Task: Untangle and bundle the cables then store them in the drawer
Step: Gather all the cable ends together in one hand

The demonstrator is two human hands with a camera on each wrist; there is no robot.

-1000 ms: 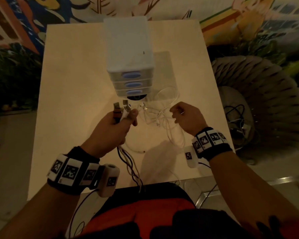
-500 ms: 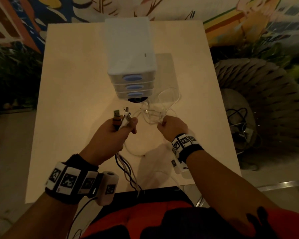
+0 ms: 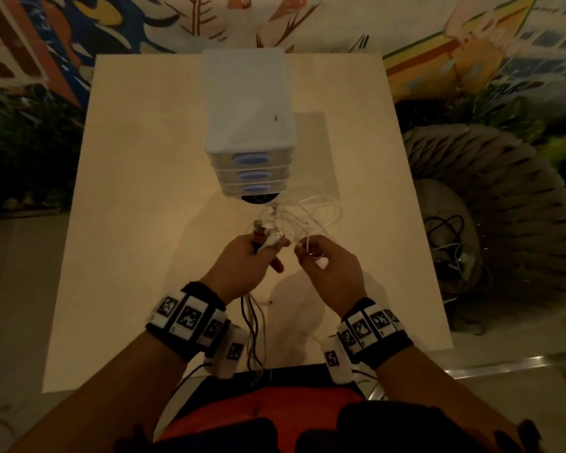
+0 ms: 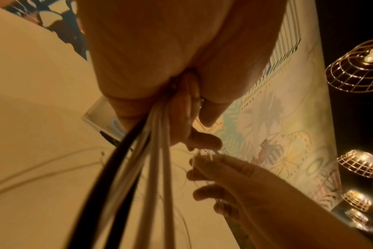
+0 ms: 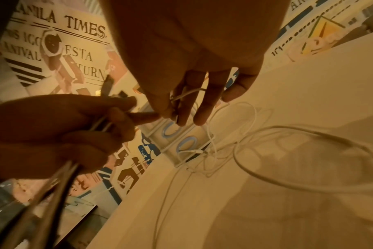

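Left hand (image 3: 247, 263) clasps gathered cable ends (image 3: 265, 232); right hand (image 3: 327, 266) pinches white cable (image 3: 321, 217), tangle unresolved. Bundling incomplete; drawer unit (image 3: 252, 178) closed, storage pending.

Dim room, mural wall (image 3: 307, 14), wicker chair (image 3: 504, 207)

Dim, warm indoor light; soft, noisy pictures.

The desk (image 3: 138, 223) is lit from above by caged lamps (image 4: 356, 67), where glare is seen. Soft shadows are cast toward the near edge. Straight edges are bent by wide-angle distortion, and the nearest cables (image 4: 151, 168) are blurred.
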